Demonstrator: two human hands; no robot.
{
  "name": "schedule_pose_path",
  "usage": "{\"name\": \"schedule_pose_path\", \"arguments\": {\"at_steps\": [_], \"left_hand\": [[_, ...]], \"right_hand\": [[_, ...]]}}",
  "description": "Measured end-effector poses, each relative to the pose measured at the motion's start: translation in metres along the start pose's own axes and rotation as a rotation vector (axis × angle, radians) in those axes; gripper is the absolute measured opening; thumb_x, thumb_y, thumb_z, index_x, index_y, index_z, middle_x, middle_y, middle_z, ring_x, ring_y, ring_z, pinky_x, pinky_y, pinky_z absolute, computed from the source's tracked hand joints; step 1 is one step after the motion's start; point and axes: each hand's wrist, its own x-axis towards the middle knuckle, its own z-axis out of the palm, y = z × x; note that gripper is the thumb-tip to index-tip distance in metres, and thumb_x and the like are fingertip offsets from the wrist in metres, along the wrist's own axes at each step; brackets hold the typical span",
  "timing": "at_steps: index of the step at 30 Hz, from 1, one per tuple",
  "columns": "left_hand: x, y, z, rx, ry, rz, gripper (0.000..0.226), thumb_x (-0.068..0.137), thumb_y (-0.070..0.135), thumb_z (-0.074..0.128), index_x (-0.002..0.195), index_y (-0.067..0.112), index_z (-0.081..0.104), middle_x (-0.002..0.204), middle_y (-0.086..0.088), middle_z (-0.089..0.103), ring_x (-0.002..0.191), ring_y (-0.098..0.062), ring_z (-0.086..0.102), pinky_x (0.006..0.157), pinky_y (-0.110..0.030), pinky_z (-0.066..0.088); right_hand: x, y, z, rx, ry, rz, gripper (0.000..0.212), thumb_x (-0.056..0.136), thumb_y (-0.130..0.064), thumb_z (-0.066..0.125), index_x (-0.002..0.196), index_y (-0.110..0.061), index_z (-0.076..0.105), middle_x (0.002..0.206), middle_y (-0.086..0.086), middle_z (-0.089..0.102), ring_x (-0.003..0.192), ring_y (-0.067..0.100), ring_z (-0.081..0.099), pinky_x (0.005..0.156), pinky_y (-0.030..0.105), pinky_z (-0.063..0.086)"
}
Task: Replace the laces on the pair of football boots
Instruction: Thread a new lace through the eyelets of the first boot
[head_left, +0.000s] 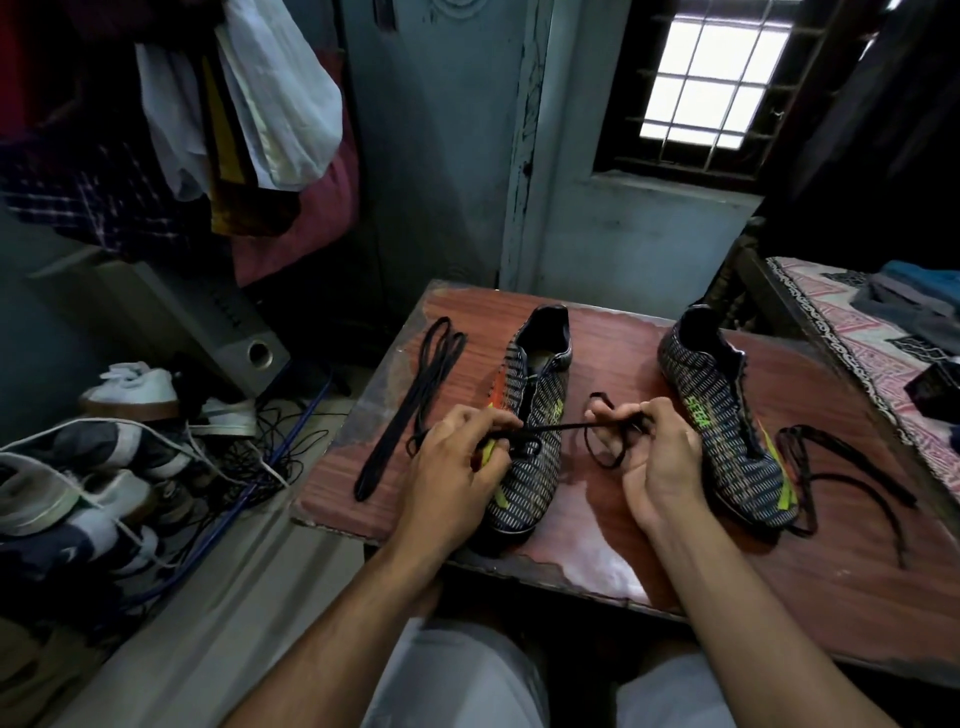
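Observation:
Two dark patterned football boots with neon green marks stand on a small reddish wooden table (649, 525). Over the left boot (535, 415) my left hand (452, 467) pinches a black lace (566, 427) near the eyelets. That lace runs taut to my right hand (649, 457), which grips its looped end between the boots. The right boot (727, 415) stands apart at the right. A folded black lace (410, 410) lies on the table's left side. Another loose black lace (831, 478) lies sprawled right of the right boot.
Several shoes (67, 467) and tangled cables lie on the floor at the left beside a grey speaker (228, 332). Clothes (249, 114) hang above them. A bed with a patterned cover (857, 332) borders the table at the right. My knees sit below the table's near edge.

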Motion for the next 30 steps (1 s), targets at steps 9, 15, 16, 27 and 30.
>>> {"name": "schedule_pose_path", "arguments": {"at_steps": [9, 15, 16, 27, 30], "left_hand": [[0.001, -0.001, 0.000, 0.007, 0.017, 0.037, 0.020, 0.088, 0.031, 0.056, 0.103, 0.035, 0.068, 0.105, 0.016, 0.059, 0.102, -0.006, 0.059, 0.092, -0.036, 0.049], [0.008, 0.009, -0.011, 0.308, -0.135, 0.337, 0.038, 0.092, 0.036, 0.056, 0.127, 0.034, 0.070, 0.120, 0.013, 0.062, 0.112, -0.015, 0.059, 0.090, -0.046, 0.051], [0.012, 0.010, -0.014, 0.349, -0.176, 0.374, 0.035, 0.094, 0.040, 0.056, 0.124, 0.035, 0.071, 0.117, 0.013, 0.063, 0.109, -0.015, 0.060, 0.086, -0.045, 0.052], [0.030, -0.009, -0.027, 0.194, -0.196, 0.455, 0.021, 0.099, 0.028, 0.066, 0.114, 0.024, 0.079, 0.108, 0.009, 0.065, 0.089, -0.009, 0.068, 0.070, -0.036, 0.057], [0.022, -0.017, -0.023, 0.110, -0.092, 0.405, 0.021, 0.095, 0.012, 0.073, 0.113, 0.020, 0.080, 0.109, 0.007, 0.068, 0.096, -0.007, 0.068, 0.079, -0.028, 0.057]], "right_hand": [[0.001, 0.017, -0.004, -0.478, -0.144, -0.327, 0.031, 0.091, -0.002, 0.069, 0.096, -0.023, 0.047, 0.075, 0.002, 0.057, 0.055, 0.014, 0.052, 0.050, 0.027, 0.048], [-0.010, 0.015, 0.000, -0.908, -0.433, -0.429, 0.032, 0.085, -0.003, 0.075, 0.107, -0.024, 0.065, 0.091, -0.013, 0.070, 0.086, 0.004, 0.068, 0.079, 0.020, 0.052], [-0.010, 0.014, 0.000, -0.935, -0.454, -0.428, 0.029, 0.084, -0.004, 0.076, 0.103, -0.024, 0.068, 0.094, -0.014, 0.072, 0.088, 0.003, 0.069, 0.080, 0.017, 0.050], [-0.009, 0.013, -0.001, -0.972, -0.489, -0.446, 0.019, 0.086, -0.013, 0.080, 0.097, -0.027, 0.074, 0.099, -0.015, 0.072, 0.098, 0.005, 0.068, 0.087, 0.018, 0.049], [-0.009, 0.013, -0.001, -0.993, -0.480, -0.475, 0.018, 0.085, -0.014, 0.081, 0.097, -0.026, 0.075, 0.099, -0.014, 0.070, 0.099, 0.003, 0.066, 0.086, 0.012, 0.044]]}}
